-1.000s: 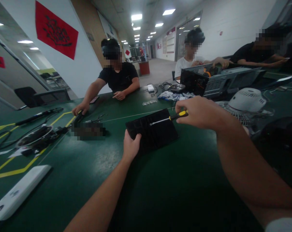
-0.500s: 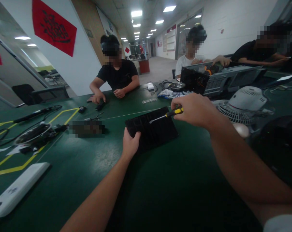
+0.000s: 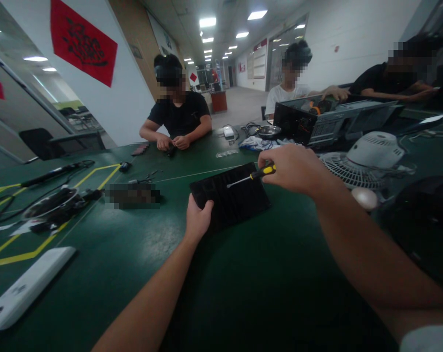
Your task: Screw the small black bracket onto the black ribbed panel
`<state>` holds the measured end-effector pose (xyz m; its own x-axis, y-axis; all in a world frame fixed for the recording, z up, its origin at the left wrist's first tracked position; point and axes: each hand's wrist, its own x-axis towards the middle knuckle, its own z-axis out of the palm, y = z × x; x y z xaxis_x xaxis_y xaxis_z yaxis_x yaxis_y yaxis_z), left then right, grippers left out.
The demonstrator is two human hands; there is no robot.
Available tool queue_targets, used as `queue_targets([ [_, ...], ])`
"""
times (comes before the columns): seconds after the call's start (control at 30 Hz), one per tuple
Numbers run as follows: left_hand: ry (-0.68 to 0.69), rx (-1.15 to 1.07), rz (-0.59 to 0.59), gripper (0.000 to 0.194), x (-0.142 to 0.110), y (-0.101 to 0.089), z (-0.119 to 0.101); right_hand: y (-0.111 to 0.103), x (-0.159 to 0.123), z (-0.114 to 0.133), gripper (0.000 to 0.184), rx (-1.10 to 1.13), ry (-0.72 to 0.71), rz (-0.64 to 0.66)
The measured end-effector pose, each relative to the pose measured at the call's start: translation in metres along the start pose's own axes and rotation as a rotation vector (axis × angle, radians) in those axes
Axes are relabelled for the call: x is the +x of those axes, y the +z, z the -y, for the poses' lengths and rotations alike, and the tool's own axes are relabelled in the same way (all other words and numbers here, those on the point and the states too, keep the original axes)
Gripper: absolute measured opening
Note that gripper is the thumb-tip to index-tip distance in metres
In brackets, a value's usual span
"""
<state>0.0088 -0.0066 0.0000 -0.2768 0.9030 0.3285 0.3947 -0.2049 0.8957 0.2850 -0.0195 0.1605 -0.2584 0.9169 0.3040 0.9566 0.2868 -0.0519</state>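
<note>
A flat black rectangular device lies on the green table in front of me. My left hand grips its near left corner, thumb on top. My right hand is closed round a screwdriver with a yellow and black handle. The metal shaft points left and down, its tip resting on the top face of the device.
A white fan lies at the right, an open computer case behind it. Cables and black parts sit at the left, a white flat box near the left edge. Three other people sit around the far side of the table.
My right hand and the screwdriver have shifted slightly left and down over the device. The person opposite has pulled an outstretched arm back and brought both hands together.
</note>
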Motion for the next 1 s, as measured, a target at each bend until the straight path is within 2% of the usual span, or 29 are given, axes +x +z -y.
queue_targets([
  [1.0,-0.010,-0.002,-0.012,0.038,0.0001,-0.0003,0.0014,-0.0014,-0.0002,0.0032,0.027,-0.015,0.018,0.013],
])
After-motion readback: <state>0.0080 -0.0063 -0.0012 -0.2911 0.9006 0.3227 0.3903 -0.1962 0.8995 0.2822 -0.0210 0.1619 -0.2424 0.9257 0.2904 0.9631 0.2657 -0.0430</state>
